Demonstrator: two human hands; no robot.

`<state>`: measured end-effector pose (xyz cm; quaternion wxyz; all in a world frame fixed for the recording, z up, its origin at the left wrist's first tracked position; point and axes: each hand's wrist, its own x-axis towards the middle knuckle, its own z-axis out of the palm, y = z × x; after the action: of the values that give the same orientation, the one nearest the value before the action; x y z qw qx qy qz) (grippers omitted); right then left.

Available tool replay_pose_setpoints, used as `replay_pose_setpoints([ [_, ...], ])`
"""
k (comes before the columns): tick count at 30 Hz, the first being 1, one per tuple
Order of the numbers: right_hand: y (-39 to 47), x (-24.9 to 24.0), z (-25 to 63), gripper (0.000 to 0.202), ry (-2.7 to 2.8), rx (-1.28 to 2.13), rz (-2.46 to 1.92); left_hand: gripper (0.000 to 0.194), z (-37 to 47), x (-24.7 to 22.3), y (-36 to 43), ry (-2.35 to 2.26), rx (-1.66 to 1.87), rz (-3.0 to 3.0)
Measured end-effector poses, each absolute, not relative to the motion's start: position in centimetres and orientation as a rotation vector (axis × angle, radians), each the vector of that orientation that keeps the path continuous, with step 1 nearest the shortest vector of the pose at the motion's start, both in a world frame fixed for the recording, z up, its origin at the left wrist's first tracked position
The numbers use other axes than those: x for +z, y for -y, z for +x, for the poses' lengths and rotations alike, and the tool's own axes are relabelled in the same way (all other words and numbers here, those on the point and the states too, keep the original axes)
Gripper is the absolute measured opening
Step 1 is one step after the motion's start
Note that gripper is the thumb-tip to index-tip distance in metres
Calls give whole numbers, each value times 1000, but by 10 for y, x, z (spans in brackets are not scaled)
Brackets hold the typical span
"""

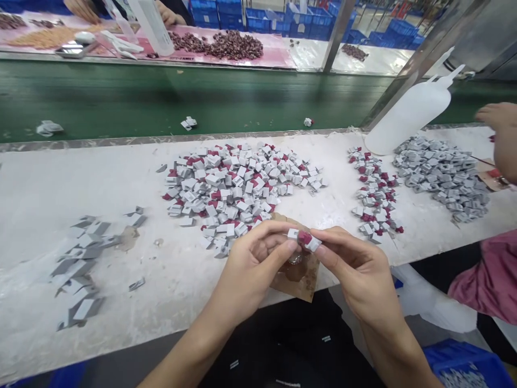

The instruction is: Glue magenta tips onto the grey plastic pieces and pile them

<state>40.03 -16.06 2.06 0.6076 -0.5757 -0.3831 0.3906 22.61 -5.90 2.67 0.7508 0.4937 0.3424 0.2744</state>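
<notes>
My left hand [258,261] pinches a small grey-white plastic piece [293,234] between thumb and forefinger. In my right hand [355,264] is a small part with a dark red and a white portion [309,240], gripped by thumb and fingertips. The two pieces meet or nearly meet; which, I cannot tell. Below them lies a brown cardboard piece [305,285] at the table edge, with a shiny round object [295,258] on it, partly hidden by my fingers. Just beyond my hands spreads a large pile of grey-white and dark red parts [238,183].
Loose grey pieces [86,248] lie at left. To the right are a row of red-white parts [374,194], a grey pile [444,172], a white squeeze bottle [407,116] and another person's hand [503,134]. A green conveyor belt [242,97] runs behind.
</notes>
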Motion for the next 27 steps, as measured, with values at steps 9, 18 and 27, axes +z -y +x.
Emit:
replay_pose_setpoints([
  [9, 154, 26, 402, 16, 973, 879, -1394, 13, 223, 24, 57, -749, 607, 1269],
  [18, 85, 63, 433, 24, 1359, 1206, -1347, 28, 195, 41, 27, -922, 573, 1519],
  [27, -150, 45, 491, 48, 1521, 317, -2009, 19, 229, 74, -72, -1164, 599, 1933],
])
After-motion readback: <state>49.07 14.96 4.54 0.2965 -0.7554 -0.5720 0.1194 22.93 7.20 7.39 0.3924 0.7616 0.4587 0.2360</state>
